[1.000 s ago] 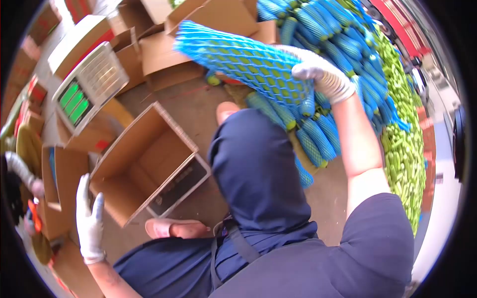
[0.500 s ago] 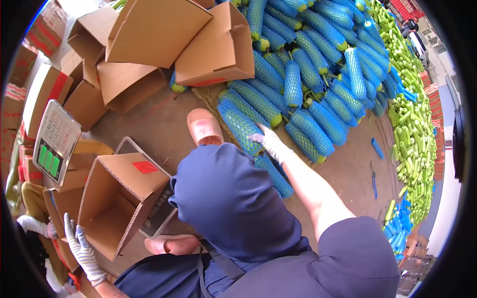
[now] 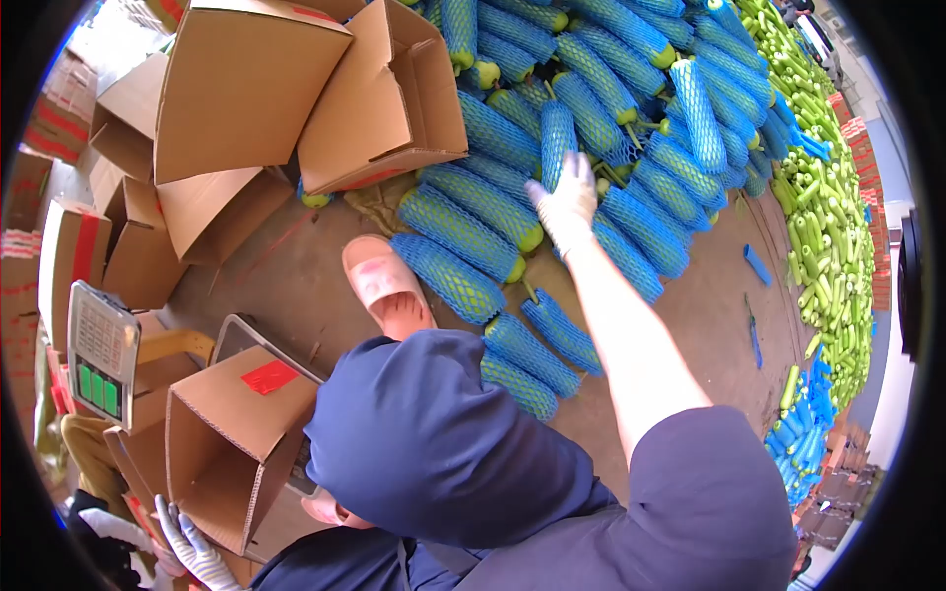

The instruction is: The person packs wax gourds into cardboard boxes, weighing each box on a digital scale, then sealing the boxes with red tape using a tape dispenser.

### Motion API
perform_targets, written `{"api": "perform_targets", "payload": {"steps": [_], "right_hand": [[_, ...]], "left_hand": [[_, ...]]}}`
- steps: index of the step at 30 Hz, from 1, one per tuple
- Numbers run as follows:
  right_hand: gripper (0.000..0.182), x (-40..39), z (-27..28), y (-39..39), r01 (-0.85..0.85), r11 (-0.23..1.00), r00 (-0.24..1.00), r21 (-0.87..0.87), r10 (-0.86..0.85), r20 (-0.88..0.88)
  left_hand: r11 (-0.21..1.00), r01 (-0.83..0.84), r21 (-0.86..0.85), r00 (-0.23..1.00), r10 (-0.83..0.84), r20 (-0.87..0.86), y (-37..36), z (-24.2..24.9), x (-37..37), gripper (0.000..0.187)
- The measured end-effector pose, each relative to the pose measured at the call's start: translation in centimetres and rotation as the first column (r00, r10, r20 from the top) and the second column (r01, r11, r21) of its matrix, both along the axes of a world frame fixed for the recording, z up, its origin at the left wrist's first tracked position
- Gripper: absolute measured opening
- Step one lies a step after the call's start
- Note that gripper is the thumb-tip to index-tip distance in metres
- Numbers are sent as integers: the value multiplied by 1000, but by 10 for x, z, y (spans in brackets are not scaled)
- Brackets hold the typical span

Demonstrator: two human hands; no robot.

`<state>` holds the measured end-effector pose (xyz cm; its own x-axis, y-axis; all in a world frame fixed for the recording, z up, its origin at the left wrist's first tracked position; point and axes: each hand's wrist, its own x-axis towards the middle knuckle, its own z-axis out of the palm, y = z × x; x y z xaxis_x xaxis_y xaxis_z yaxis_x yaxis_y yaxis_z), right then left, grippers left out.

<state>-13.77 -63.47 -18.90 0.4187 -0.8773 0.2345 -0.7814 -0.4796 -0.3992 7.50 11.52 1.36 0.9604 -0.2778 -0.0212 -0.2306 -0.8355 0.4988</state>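
My right hand (image 3: 569, 207), in a pale work glove, reaches over the pile with fingers apart. It is at the lower end of a long green gourd (image 3: 557, 133) in a blue foam net sleeve; whether it touches cannot be made out. Other sleeved gourds lie close by, among them one gourd (image 3: 448, 278) by my pink slipper (image 3: 386, 286). My left hand (image 3: 195, 552), in a striped glove, has its fingers stretched out at the lower edge of an open cardboard box (image 3: 241, 409). This box is tipped on its side on a scale platform (image 3: 241, 337).
The scale's display (image 3: 101, 355) stands at the left. More open cartons (image 3: 251, 94) are stacked at upper left. Bare green gourds (image 3: 813, 227) heap along the right, with loose blue sleeves (image 3: 803, 448) below. Another person's arm (image 3: 113, 527) shows at lower left.
My right hand has left the sleeved gourd near my slipper and moved up and right to the pile. My left hand stays by the box. The whole view has shifted slightly.
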Motion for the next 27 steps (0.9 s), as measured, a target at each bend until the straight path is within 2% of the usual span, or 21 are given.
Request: {"api": "perform_targets", "payload": {"steps": [1, 3, 4, 5, 7, 8, 9, 10, 11, 12, 13, 15, 16, 17, 19, 21, 22, 23, 25, 26, 27], "right_hand": [[96, -1, -5, -18, 98, 994, 995, 45, -98, -1], [111, 5, -21, -43, 306, 912, 949, 272, -270, -163], [117, 5, -20, -53, 363, 858, 924, 363, -280, -262], [115, 3, -26, -59, 354, 875, 922, 331, -266, -281], [97, -2, -18, -67, 323, 855, 936, 405, -225, -271], [85, -16, -33, -85, 202, 766, 971, 610, -239, -21], [73, -13, -18, -83, 24, 662, 931, 749, -289, 225], [51, -25, 3, -76, -109, 542, 814, 833, -432, 388], [51, -32, 21, -56, -112, 550, 815, 828, -425, 393], [54, -43, 34, -38, -325, 417, 614, 849, -589, 525], [57, -55, 43, -23, -542, 314, 369, 780, -744, 556], [53, -82, 52, 9, -645, 223, 399, 731, -718, 571], [56, -95, 37, 17, -660, 186, 474, 728, -649, 595], [60, -97, 39, 32, -612, 215, 554, 762, -571, 606], [68, -96, 26, 48, -632, 191, 615, 751, -466, 636], [77, -82, 16, 61, -584, 272, 686, 765, -339, 644], [85, -77, 15, 63, -543, 271, 751, 795, -266, 604], [85, -68, 12, 64, -542, 272, 749, 795, -274, 604], [89, -55, 8, 68, -432, 489, 884, 758, 61, 464], [89, -51, 8, 73, -418, 490, 890, 765, 51, 454], [93, -45, 9, 78, -328, 708, 942, 626, 194, 274]], "left_hand": [[1000, -22, -7, 1000, 22, 11, -9, 1, -7, 50], [998, -63, -28, 998, 63, -18, -33, 5, -18, 50], [998, -65, -6, 998, 66, 12, -42, 5, -23, 49], [997, -70, 18, 997, 69, 46, -46, 7, -27, 48], [996, -61, 64, 996, 57, 64, -43, 17, -32, 46], [997, -49, 54, 996, 45, 73, -39, 23, -34, 46], [999, -38, 36, 996, 35, 82, -38, 25, -36, 45], [999, -45, 17, 994, 43, 103, -38, 29, -38, 45], [999, -50, -1, 991, 50, 120, -38, 34, -41, 45], [999, -47, -26, 993, 50, 103, -27, 35, -38, 44], [998, -44, -34, 994, 47, 98, -21, 30, -37, 44], [944, -239, -227, 971, 231, -58, -27, 29, -38, 44], [996, -57, -68, 993, 63, 98, -32, 30, -38, 45], [998, -7, -61, 994, 13, 112, -45, 30, -43, 45], [997, 15, -75, 994, -6, 112, -52, 27, -40, 45], [998, 19, -67, 994, -12, 112, -59, 32, -36, 44], [999, 22, -50, 995, -17, 101, -59, 37, -35, 44], [999, 28, -46, 995, -23, 102, -59, 40, -34, 44], [996, 49, -72, 992, -40, 120, -63, 44, -33, 44], [994, 23, -110, 994, -12, 104, -64, 45, -33, 44], [994, 27, -109, 995, -17, 93, -63, 42, -35, 44]]}}
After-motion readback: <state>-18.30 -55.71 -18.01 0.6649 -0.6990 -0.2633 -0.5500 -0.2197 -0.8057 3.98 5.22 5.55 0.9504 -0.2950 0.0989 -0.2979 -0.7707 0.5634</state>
